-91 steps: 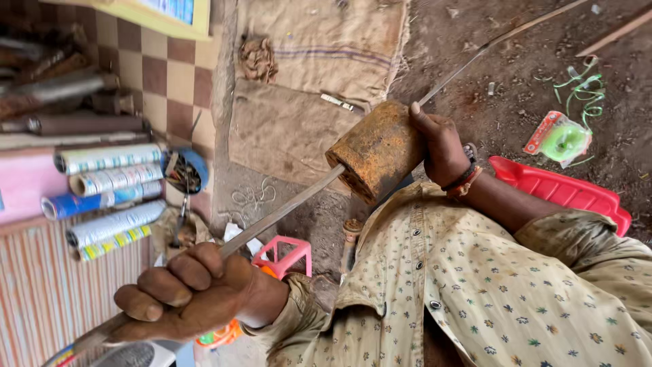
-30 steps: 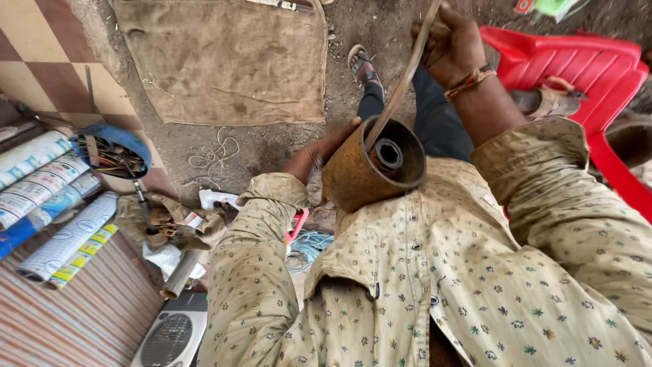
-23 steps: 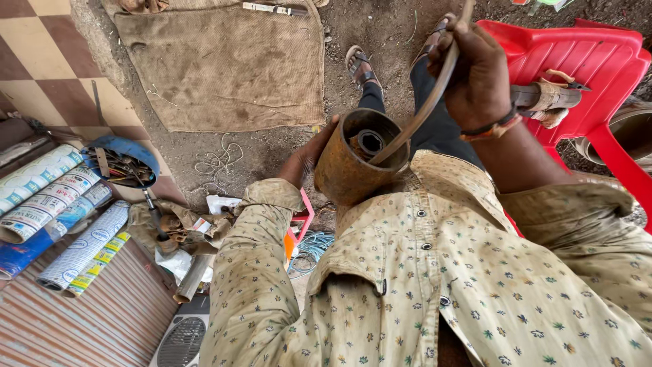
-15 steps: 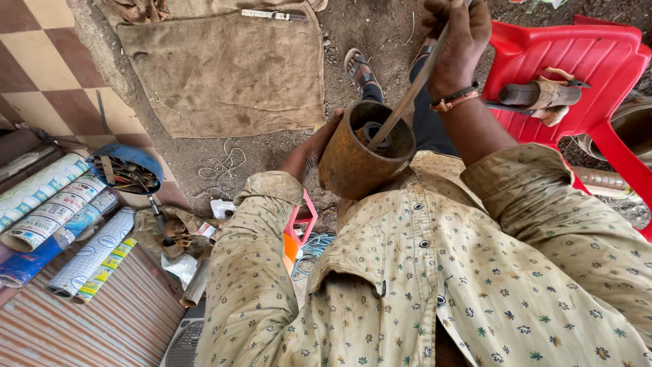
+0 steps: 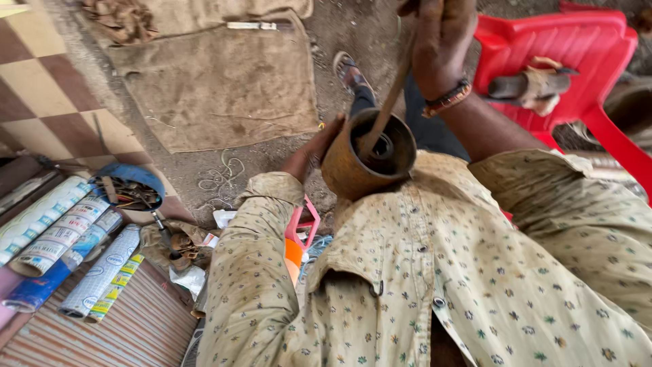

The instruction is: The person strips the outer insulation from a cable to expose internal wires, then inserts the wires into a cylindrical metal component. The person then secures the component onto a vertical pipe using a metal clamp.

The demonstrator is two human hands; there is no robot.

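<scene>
Dirt ground and burlap mat (image 5: 224,88) are lying beyond your hands. Your left hand (image 5: 314,151) is cupping the rusty cylinder (image 5: 367,160) against your chest; your right hand (image 5: 441,41) is gripping a rod (image 5: 388,109) poking inside it.

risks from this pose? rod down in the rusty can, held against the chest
1. The left hand grips only the far wall of the rusty cylinder, which leans on the shirt; a hard push could probably twist it loose.
2. The right hand holds the rod high up, tip deep inside; it may jam or slip toward the left fingers.
3. The rim looks rusty and sits against the body, so scrapes seem possible.
</scene>
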